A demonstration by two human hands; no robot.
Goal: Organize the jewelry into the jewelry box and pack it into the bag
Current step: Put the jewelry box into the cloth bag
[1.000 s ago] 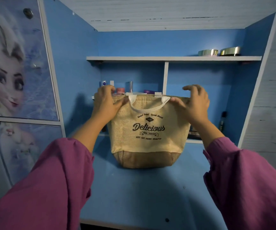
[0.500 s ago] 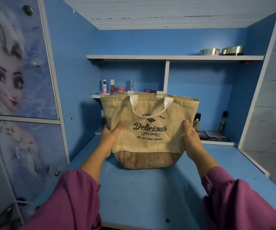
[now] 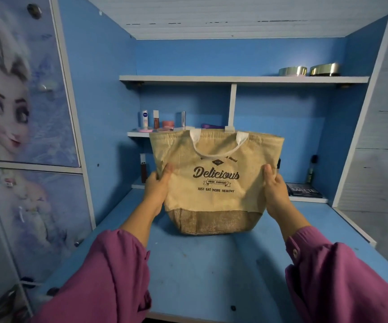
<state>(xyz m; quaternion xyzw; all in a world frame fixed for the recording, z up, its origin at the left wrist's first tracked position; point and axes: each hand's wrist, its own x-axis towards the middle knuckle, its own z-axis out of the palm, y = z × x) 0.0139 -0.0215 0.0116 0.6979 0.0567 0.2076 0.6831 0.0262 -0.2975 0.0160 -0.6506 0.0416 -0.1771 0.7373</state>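
Cartoon-print cupboard door (image 3: 13, 101) on the far left. Little cosmetics bottles (image 3: 151, 118) lined up on the small shelf behind. Left hand (image 3: 156, 187) gripping the bag (image 3: 214, 180) on its left side, thumb on the front, other fingers hidden behind the fabric. Bag upright on the blue desk (image 3: 211, 271), dead centre. Right hand (image 3: 274, 188) clamped on the opposite side, same way. Dark palette (image 3: 304, 190) further right, two round tins (image 3: 309, 70) up top.

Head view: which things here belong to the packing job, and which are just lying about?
Job:
- burlap bag on the desk
- left hand and right hand, gripping its sides

Lying about:
- cosmetics on the small shelf
- two metallic tins on the top shelf
- palette
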